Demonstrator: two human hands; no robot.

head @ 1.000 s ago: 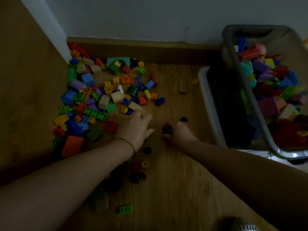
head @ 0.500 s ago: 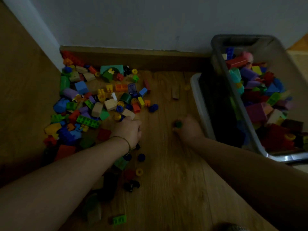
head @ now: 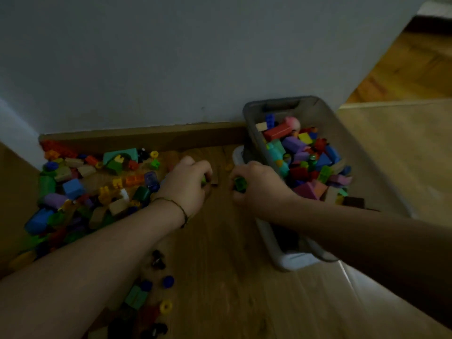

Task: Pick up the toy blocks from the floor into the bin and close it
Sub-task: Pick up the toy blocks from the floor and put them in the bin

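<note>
A heap of coloured toy blocks [head: 93,189] lies on the wooden floor in the left corner. Beside the wall on the right stands a grey bin [head: 274,106], holding several blocks [head: 305,162]. My left hand [head: 188,187] hovers at the heap's right edge, its fingers curled round small blocks with a bit of green showing. My right hand [head: 254,184] is just left of the bin's rim and grips a green block [head: 239,184]. Both hands are raised off the floor.
The bin's pale lid [head: 288,260] lies under the bin and sticks out at its near end. Loose small pieces, among them a yellow ring [head: 165,307] and blue discs [head: 168,281], lie under my left forearm. A wooden skirting board [head: 146,135] runs along the wall.
Both hands have closed on blocks and lifted from the floor, moving up and right toward the bin. The camera has tilted up, showing more wall.
</note>
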